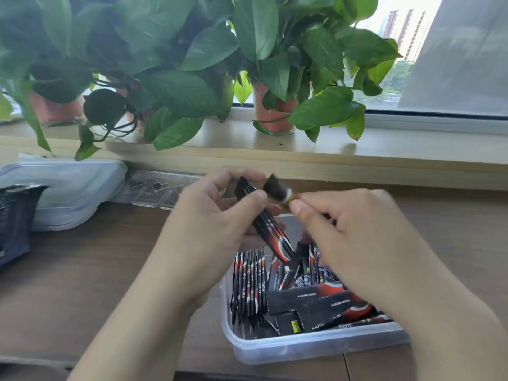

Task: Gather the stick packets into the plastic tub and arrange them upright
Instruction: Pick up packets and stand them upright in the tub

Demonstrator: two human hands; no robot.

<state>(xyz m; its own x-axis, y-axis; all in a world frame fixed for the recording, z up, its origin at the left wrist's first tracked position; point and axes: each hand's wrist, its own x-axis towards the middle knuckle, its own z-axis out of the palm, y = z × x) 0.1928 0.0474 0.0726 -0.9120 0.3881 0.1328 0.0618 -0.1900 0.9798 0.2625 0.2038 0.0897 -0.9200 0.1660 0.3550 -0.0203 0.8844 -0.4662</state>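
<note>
Bare forearms [132, 325] rise from the bottom edge, and just past them a clear plastic tub [302, 347] sits on the wooden table [96, 270], right of centre. Inside it, against the left wall, a row of stick packets [248, 284] stands upright and close together. The rest of the tub holds loose packets [316, 301], black and red, lying flat or leaning across one another. Above the tub the left hand [217, 224] grips a bundle of packets [268, 229]: the thumb presses on the front of it and the fingers curl round behind. The bundle is tilted, with its lower end pointing down into the tub. The right hand [354, 235] pinches a single packet [277, 189] between thumb and forefinger, and its other fingers are loosely curled. That packet is blurred and sits just beside the top of the bundle; I cannot tell whether the two touch. Farther left on the table lie a translucent lid [68, 185], a clear ridged tray [156, 188] beside it, and a dark bag [13, 215] at the edge. Behind runs a pale windowsill [384, 152] with leafy potted plants [165, 64] in front of the window.
</note>
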